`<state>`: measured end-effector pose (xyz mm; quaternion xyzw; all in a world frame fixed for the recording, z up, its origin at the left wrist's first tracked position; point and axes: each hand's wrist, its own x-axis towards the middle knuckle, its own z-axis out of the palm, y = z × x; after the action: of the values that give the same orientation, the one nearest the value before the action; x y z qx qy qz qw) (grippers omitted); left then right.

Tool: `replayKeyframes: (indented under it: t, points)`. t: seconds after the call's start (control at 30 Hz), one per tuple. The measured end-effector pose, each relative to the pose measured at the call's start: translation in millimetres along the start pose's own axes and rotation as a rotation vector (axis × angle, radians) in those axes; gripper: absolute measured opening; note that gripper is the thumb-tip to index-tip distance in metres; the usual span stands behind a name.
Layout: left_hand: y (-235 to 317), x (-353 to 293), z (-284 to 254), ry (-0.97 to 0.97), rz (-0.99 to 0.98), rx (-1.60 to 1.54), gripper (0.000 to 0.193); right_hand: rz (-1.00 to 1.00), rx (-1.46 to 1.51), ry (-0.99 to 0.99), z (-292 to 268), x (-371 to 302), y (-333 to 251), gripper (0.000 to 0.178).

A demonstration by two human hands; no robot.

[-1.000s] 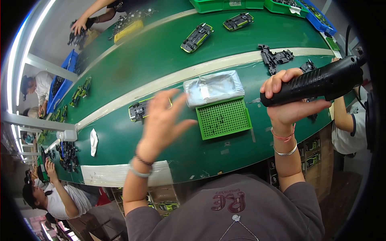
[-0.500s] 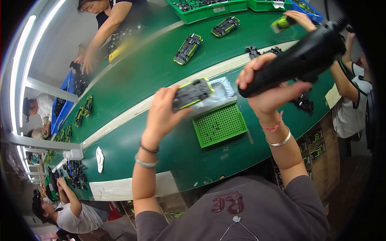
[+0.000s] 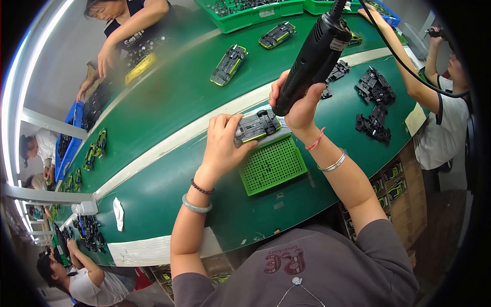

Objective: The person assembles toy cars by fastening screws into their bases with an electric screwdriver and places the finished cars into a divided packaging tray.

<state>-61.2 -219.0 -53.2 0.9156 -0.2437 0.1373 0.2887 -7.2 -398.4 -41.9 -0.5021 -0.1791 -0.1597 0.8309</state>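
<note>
Held wheels-up in my left hand (image 3: 221,140) is a toy car (image 3: 255,127) with a black underside and a yellow-green body edge. My fingers and thumb close around its left end. My right hand (image 3: 300,105) grips a black electric screwdriver (image 3: 316,53), tilted with its corded end up and away. The screwdriver's lower end is right by the car's right end. Its bit is too small to make out, so I cannot tell whether it touches the car. A green perforated basket (image 3: 273,166) sits just below the car.
Two more upturned cars (image 3: 229,65) (image 3: 277,35) lie on the far green belt. Black chassis parts (image 3: 376,84) are at the right. Green bins (image 3: 255,15) stand at the back. A white glove-like item (image 3: 118,214) lies left. The screwdriver's cord (image 3: 391,48) hangs rightward. Co-workers reach in nearby.
My right hand has brought the screwdriver left and stood it more upright, its lower end now by the car. My left hand has shifted slightly right and down with the car.
</note>
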Motion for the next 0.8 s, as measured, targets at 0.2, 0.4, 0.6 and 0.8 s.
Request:
replayKeyframes:
  t: [0.2, 0.4, 0.6, 0.8]
  points:
    - [-0.9, 0.0, -0.1, -0.004, -0.007, -0.015, 0.059, 0.074, -0.088, -0.04, -0.5, -2.6, 6.9, 0.089]
    - [-1.9, 0.0, -0.5, -0.01, 0.0, -0.013, 0.058, 0.001, 0.005, 0.054, 3.7, -0.3, 10.9, 0.079]
    - [-3.9, 0.3, -0.7, 0.016, 0.027, -0.005, 0.059, -0.001, -0.03, 0.016, 4.1, 2.1, 11.1, 0.079]
    - [-1.9, -0.7, -0.3, 0.008, 0.037, -0.002, 0.059, 0.025, 0.077, 0.055, -0.6, 0.7, 9.8, 0.08]
